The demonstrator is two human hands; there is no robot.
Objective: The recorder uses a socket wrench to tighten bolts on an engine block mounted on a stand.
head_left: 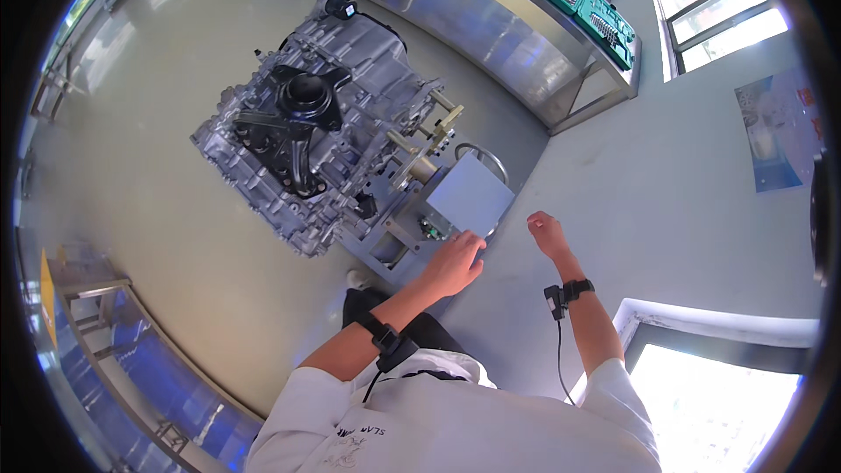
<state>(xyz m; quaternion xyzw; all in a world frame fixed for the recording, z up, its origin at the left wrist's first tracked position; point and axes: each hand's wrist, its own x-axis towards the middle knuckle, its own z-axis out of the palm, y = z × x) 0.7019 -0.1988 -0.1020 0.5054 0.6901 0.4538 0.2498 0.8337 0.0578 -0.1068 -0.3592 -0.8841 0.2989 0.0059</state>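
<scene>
My left hand [453, 264] is at the near edge of a flat grey box [471, 195] on the engine stand [385, 241]. Its fingers are curled, and whatever they grip is hidden. A curved metal hoop [491, 160] shows behind the box. To the right, my right hand [547, 234] is raised apart from the stand, fingers folded into a loose fist with nothing visible in it. Left of the box, a large silver engine or gearbox housing [372, 57] is mounted on the stand by brass-coloured arms [419, 156]. A black bracket with a round mount [307, 98] lies on the housing.
A metal-sided workbench [455, 17] runs along the far side, with an opened green tool case [574, 2] on it. Another metal bench [144, 359] stands at the lower left. The wall [631, 184] rises close on my right.
</scene>
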